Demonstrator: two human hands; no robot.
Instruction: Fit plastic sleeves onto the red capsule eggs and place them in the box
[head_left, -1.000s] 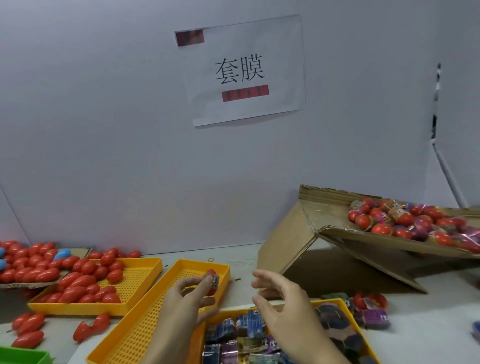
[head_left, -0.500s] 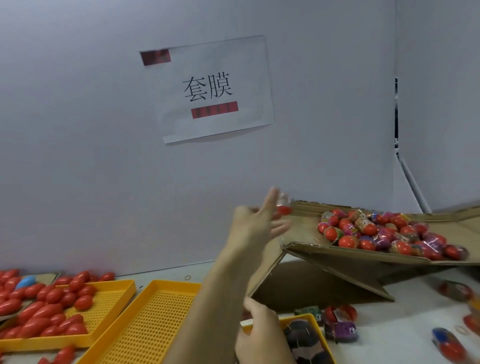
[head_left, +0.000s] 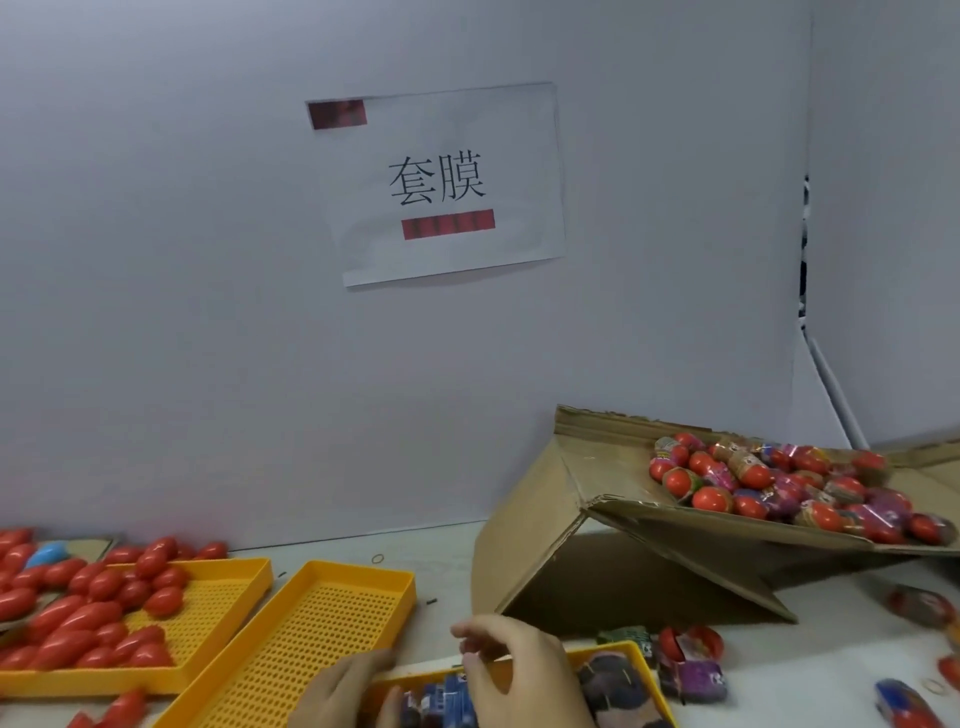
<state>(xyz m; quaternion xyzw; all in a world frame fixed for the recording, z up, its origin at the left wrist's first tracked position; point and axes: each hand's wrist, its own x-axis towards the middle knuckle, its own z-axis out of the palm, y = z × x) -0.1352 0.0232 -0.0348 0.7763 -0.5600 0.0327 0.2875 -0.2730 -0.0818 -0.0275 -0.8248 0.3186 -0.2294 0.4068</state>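
Both hands sit at the 6 o'clock edge of the view over the sleeve tray (head_left: 631, 656), a yellow tray packed with flat printed sleeves (head_left: 447, 699). The left hand (head_left: 343, 696) lies low at the tray's near-left corner with its fingers reaching in among the sleeves; whether it already pinches one I cannot tell. The right hand (head_left: 524, 670) arches over the stack, fingers loosely bent and, as far as can be seen, holding nothing. The bare red eggs (head_left: 104, 613) are piled in another yellow tray (head_left: 208, 670) at 8 o'clock, well apart from the hands, with an unfilled perforated tray (head_left: 332, 623) between. The box (head_left: 571, 519), tilted cardboard at 3 o'clock, carries the sleeved eggs (head_left: 779, 483) on its sloping flap. The likely trouble here is in the picking: the sleeves are thin and tightly stacked, so two may lift together or one may crease and refuse to open over an egg. The box flap slopes toward the table, and wrapped eggs (head_left: 691, 654) already lie loose beside the sleeve tray, so a carelessly dropped egg could roll off. An egg reached for without looking may also knock neighbours out of the heaped tray.
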